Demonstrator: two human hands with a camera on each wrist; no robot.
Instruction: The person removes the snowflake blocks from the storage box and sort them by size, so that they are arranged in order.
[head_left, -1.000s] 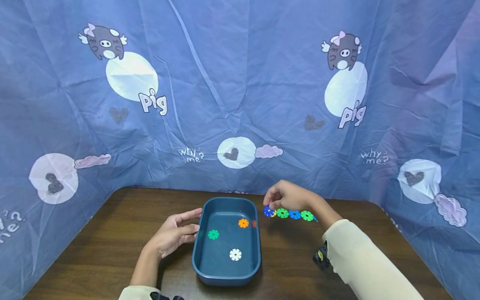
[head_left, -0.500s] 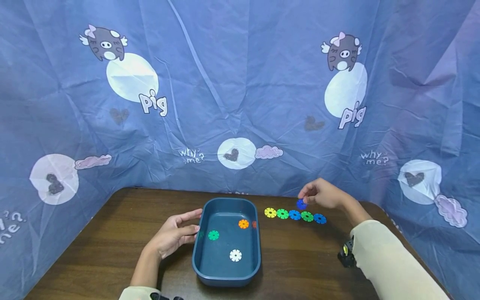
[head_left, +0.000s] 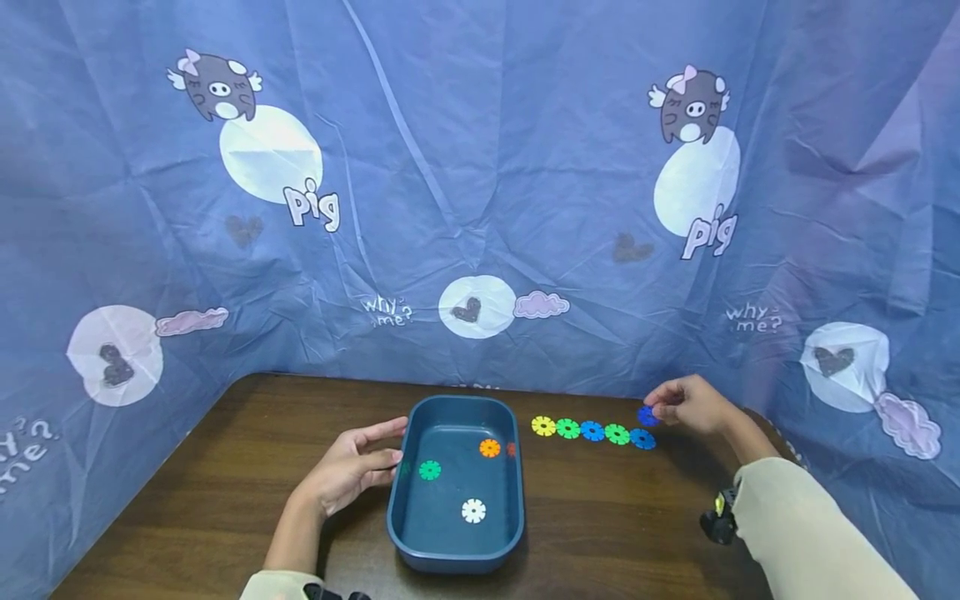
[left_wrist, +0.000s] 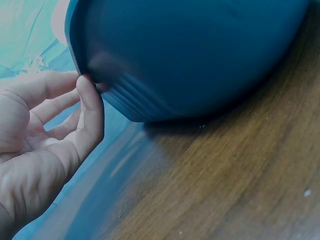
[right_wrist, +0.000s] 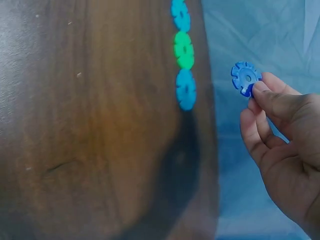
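My right hand (head_left: 693, 406) pinches a dark blue notched building disc (right_wrist: 245, 78) between thumb and fingers, raised near the table's back edge. Just below it in the head view lies a lighter blue disc (head_left: 642, 439), the right end of a row. Leftward in that row lie a green disc (head_left: 617, 434), a blue disc (head_left: 592, 431), another green disc (head_left: 567, 429) and a yellow disc (head_left: 543, 427). My left hand (head_left: 352, 468) rests its extended fingers and thumb against the left side of the dark teal tray (head_left: 456, 556), fingertips right at the rim.
Inside the tray lie an orange disc (head_left: 490, 448), a green disc (head_left: 430, 470) and a white disc (head_left: 473, 511). A blue printed curtain (head_left: 480, 208) hangs behind and beside the wooden table (head_left: 592, 525).
My right hand has carried the dark blue disc rightward from above the yellow disc, past the row, to its right end. My left hand has stayed at the tray.
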